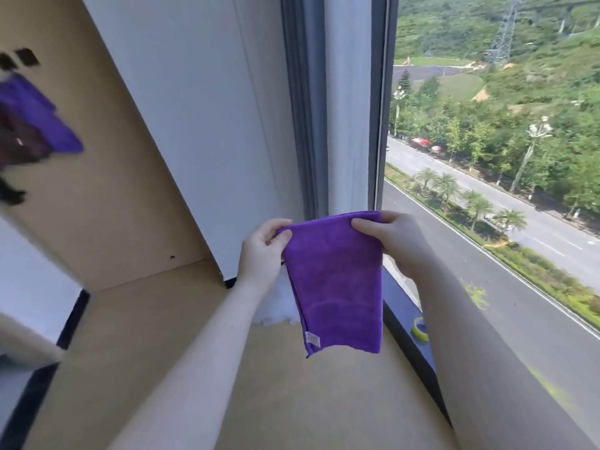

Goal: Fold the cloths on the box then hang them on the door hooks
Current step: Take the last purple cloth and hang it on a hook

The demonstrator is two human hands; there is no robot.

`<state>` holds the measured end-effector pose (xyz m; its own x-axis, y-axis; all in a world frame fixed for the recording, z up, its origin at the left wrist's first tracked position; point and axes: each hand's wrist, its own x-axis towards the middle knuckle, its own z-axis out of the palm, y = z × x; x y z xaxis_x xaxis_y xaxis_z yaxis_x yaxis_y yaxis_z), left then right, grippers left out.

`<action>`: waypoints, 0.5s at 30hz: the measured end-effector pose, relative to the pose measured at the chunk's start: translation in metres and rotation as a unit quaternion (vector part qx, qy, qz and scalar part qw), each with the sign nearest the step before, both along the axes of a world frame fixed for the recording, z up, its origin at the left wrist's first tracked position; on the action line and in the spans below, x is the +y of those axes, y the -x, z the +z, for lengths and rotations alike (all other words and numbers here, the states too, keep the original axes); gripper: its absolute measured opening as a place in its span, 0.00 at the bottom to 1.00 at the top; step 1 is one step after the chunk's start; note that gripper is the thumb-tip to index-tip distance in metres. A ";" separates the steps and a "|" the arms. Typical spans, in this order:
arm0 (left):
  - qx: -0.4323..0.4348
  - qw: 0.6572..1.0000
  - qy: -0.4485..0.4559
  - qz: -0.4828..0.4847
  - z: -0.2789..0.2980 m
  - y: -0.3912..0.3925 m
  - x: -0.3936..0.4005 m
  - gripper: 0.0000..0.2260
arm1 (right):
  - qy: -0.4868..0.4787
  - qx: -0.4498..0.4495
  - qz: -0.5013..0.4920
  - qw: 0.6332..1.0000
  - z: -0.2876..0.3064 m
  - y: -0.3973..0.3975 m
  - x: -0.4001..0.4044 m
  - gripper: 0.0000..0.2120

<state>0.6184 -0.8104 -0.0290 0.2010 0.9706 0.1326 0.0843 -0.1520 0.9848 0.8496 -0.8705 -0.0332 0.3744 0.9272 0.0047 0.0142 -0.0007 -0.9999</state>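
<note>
1. The purple microfibre cloth (336,280) hangs folded in the air above the cardboard box (201,368), beside the window (487,157)
2. The left hand (264,246) pinches its upper left corner; the right hand (394,241) pinches the upper right corner
3. Judged light, soft and limp: it drapes freely and will sag wherever unsupported
4. Hold it by the top folded edge; the lower hem with the white label (312,338) swings loose
5. Other cloths (35,121) hang on the door hooks (27,56) at left, blurred

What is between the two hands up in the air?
In the head view, the top edge of the purple cloth stretches between them. The left hand pinches one top corner, the right hand pinches the other, and the rest hangs down.
</note>
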 end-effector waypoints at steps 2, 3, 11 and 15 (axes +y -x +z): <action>-0.004 0.999 -0.009 0.039 0.001 0.007 0.012 0.11 | -0.003 -0.006 0.040 0.999 0.000 0.003 0.025 0.06; 0.001 0.998 -0.014 0.058 0.003 0.010 0.019 0.11 | -0.002 -0.008 0.057 0.998 0.001 0.004 0.038 0.07; 0.016 0.986 -0.030 0.164 0.011 0.054 0.075 0.09 | -0.034 -0.028 0.168 0.985 0.009 0.039 0.153 0.06; 0.030 0.977 -0.043 0.206 0.014 0.086 0.089 0.09 | -0.040 -0.027 0.217 0.975 0.013 0.072 0.191 0.06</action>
<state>0.5321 -0.7216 -0.0154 -0.1950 0.9566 0.2167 0.2132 -0.1743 0.9613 0.7778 -0.6791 -0.0199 -0.0559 0.9942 0.0920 0.0487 0.0947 -0.9943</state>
